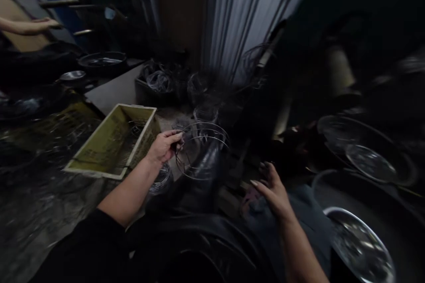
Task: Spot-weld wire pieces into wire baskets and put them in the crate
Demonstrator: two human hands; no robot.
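Observation:
My left hand is closed in front of me, its thumb and fingers pinching several thin wire hoops by their left side. The hoops fan slightly apart and stick out to the right over dark material on my lap. My right hand hangs lower on the right with its fingers apart and nothing in it. Below it lies a bluish-grey cloth. A coil of wire stands under my left wrist.
A yellow plastic crate is left of my forearm. Dark round basins holding a shiny metal disc stand at right. A black bin of wire bundles sits behind. Another person's hand shows at far left.

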